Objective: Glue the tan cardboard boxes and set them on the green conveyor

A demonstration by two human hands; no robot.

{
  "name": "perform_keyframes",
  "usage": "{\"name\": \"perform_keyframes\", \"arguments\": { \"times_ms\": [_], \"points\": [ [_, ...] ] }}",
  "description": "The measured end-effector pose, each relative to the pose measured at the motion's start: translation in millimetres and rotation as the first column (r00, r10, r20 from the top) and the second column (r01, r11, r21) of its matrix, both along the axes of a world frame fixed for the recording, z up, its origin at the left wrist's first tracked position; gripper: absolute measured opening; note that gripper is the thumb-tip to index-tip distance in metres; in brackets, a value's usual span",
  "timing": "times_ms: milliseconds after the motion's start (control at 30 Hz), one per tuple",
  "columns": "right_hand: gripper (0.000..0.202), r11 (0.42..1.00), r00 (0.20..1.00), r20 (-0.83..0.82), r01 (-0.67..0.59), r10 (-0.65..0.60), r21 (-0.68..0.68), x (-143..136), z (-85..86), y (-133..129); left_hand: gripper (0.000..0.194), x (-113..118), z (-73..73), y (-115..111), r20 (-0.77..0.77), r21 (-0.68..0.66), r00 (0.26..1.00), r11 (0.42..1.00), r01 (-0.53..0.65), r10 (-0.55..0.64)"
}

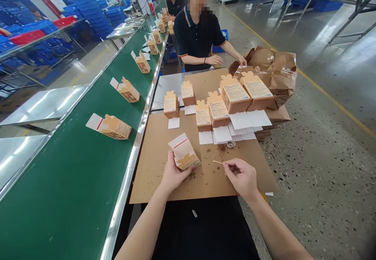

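Observation:
My left hand [173, 176] is wrapped round a small carton [188, 160] with its white flap [178, 141], marked by a red strip, standing up at the far side. In my right hand [241, 177], thumb and fingers pinch a thin cotton swab [217, 162], its tip pointing left towards the carton. Both hands are just above the cardboard sheet [155, 174]. Brown crumbs [222, 149] and dark spots lie on the sheet, beside a small ring-shaped roll [231, 144].
Several printed cartons [219, 111] with white flaps stand at the back of the table. A crumpled brown paper bag [276, 72] lies at the right. The green conveyor belt [88, 181] at left carries more cartons [117, 128]. A co-worker [199, 37] reaches into the bag.

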State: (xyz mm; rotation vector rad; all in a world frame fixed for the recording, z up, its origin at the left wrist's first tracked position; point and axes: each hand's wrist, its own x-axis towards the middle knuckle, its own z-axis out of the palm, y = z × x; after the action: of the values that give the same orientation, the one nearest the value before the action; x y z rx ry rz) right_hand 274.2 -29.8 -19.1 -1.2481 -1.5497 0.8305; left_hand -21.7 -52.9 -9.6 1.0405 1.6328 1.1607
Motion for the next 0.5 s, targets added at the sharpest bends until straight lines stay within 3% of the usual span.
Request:
{"name": "perform_keyframes", "arguments": {
  "times_ms": [200,333,500],
  "points": [
    [0.032,1.000,1.000,-0.013,0.027,-0.026,0.017,5.2,2.7,-2.5,0.088,-1.3,-11.2,-3.1,-0.042,0.022,0.999,1.000,-0.007,0.008],
    [0.033,0.999,1.000,-0.016,0.024,-0.023,0.028,2.4,3.4,-5.4,0.078,1.6,-19.1,-4.5,-0.105,0.035,0.994,0.999,-0.002,0.006],
    [0.033,0.995,0.999,-0.029,-0.028,0.030,0.091,-4.8,6.4,-6.8,0.068,5.3,-12.4,-4.7,-0.230,0.003,0.973,1.000,0.014,-0.013]
  ]
}}
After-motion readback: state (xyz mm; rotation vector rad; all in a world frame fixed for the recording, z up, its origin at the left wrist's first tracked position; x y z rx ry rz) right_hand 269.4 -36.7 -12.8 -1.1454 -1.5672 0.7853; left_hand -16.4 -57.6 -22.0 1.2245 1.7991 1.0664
